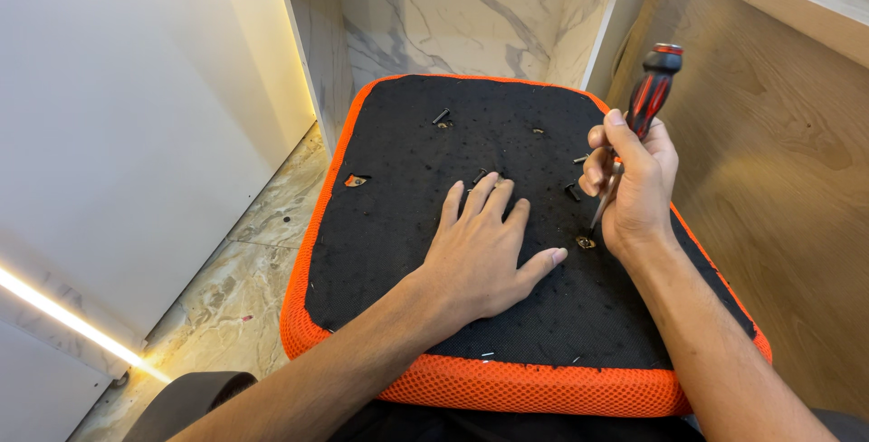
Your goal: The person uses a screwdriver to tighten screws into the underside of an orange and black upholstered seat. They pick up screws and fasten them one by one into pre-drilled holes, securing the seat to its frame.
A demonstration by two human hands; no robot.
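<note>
An upturned chair seat with a black fabric underside and orange mesh edging lies in front of me. My left hand rests flat on the black fabric, fingers spread. My right hand grips a screwdriver with a red and black handle, held upright. Its shaft tip meets a brass screw hole near the seat's right side. Several loose black screws lie on the fabric. Another brass-ringed hole shows at the left.
A marble-patterned white cabinet stands behind the seat. A wooden panel rises at the right, a white wall panel at the left. Marble floor tiles with a light strip lie to the left. A dark rounded part sits low left.
</note>
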